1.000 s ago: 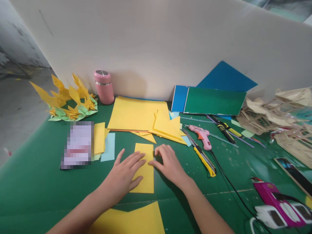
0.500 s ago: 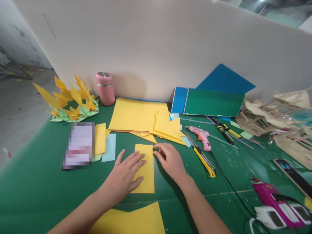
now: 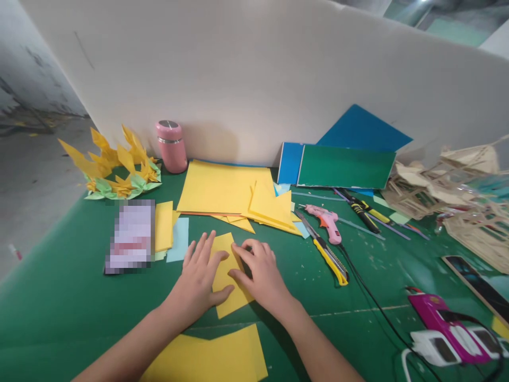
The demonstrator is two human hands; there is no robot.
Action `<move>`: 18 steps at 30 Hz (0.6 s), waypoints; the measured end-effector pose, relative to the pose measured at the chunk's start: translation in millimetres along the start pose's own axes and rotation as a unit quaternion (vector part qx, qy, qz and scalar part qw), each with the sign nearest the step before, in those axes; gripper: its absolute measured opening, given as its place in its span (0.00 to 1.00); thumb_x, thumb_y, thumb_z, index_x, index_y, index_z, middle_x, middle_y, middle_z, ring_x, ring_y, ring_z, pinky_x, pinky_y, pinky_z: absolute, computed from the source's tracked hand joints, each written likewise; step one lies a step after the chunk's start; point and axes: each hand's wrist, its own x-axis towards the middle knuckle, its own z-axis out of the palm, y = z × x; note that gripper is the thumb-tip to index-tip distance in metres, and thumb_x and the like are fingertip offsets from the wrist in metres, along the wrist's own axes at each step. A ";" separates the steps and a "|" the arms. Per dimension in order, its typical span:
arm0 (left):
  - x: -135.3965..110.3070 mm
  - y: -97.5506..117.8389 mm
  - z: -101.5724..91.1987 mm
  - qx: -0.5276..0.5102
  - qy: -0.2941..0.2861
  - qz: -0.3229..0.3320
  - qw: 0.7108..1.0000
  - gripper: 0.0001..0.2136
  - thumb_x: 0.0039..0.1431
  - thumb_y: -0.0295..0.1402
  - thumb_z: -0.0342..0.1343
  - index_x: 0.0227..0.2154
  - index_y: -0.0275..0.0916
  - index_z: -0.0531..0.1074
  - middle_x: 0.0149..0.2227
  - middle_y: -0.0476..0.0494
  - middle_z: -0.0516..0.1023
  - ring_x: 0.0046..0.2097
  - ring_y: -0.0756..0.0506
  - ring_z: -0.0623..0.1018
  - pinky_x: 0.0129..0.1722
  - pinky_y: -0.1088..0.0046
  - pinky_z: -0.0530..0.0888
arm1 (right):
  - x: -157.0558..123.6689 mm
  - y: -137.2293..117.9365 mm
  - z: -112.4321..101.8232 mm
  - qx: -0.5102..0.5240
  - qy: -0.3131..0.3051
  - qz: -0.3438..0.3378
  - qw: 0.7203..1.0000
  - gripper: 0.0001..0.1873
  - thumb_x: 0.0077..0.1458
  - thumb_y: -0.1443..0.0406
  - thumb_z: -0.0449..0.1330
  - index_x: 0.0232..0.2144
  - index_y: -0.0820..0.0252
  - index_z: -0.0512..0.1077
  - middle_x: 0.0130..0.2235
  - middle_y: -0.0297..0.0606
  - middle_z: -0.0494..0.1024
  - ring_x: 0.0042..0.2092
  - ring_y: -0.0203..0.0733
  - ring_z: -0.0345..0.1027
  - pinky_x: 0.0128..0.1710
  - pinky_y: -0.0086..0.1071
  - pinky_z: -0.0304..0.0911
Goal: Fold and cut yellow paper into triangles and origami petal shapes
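A yellow paper rectangle (image 3: pixel 227 276) lies tilted on the green table between my hands. My left hand (image 3: pixel 202 276) rests over its left edge, fingers spread. At its right edge is my right hand (image 3: pixel 258 270), with thumb and index finger apart over the paper and the other fingers curled. Closer to me lies a larger yellow sheet (image 3: pixel 210 358) with an angled top edge. Beyond the hands are a stack of yellow paper (image 3: pixel 222 185) and folded yellow pieces (image 3: pixel 272 207).
At left stand a yellow paper crown (image 3: pixel 119 170) and a pink flask (image 3: pixel 172 148), near a blurred-out rectangle (image 3: pixel 131 239). At right lie a pink glue gun (image 3: pixel 326 220), a yellow utility knife (image 3: pixel 330 260), a phone (image 3: pixel 477 286) and a purple power strip (image 3: pixel 437 323).
The small yellow rectangle has turned from straight to tilted, its top swinging left. My right hand has moved left onto its edge, and my left hand's fingers now point more upward.
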 end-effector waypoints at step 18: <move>4.6 -5.1 -7.4 -0.049 0.002 -0.020 0.999 0.23 0.45 0.37 0.64 0.45 0.41 0.67 0.54 0.33 0.63 0.53 0.33 0.67 0.49 0.53 0.66 | 1.3 4.2 2.0 0.232 0.012 0.038 0.972 0.24 0.50 0.72 0.58 0.50 0.56 0.63 0.43 0.39 0.75 0.43 0.44 0.66 0.45 0.41 0.65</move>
